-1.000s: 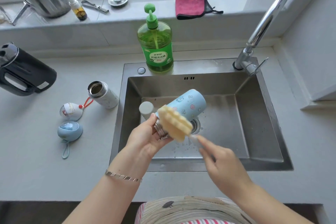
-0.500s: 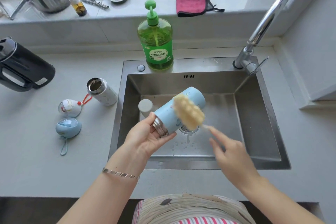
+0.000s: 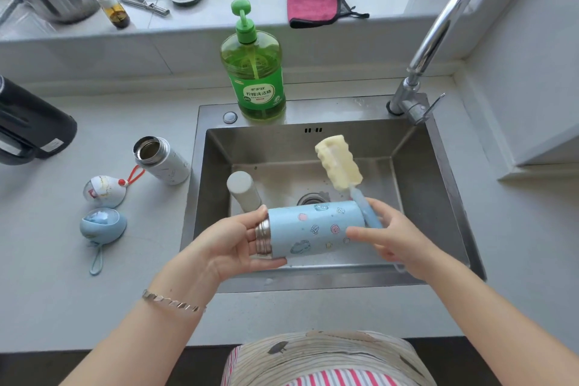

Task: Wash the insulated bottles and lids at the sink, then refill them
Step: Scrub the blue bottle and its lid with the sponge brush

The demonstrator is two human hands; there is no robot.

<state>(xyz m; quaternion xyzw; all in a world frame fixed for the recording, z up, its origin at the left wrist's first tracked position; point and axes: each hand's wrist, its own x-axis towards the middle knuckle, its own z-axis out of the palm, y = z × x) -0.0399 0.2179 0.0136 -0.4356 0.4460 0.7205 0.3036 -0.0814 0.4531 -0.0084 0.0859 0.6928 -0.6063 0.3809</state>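
Scrub step: left grip (image 3: pixel 232 243) holds blue insulated bottle (image 3: pixel 313 229), right grip (image 3: pixel 398 238) holds sponge brush (image 3: pixel 338 166). Next likely: rinse under faucet (image 3: pixel 438 31), 2 o'clock.

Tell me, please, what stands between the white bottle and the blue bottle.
In the head view, a grey cylinder stands upright in the sink between them.

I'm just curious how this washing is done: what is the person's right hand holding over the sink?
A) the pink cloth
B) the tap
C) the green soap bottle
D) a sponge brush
D: the right hand grips the blue handle of the sponge brush, whose yellow head sticks up behind the blue bottle held by the left hand.
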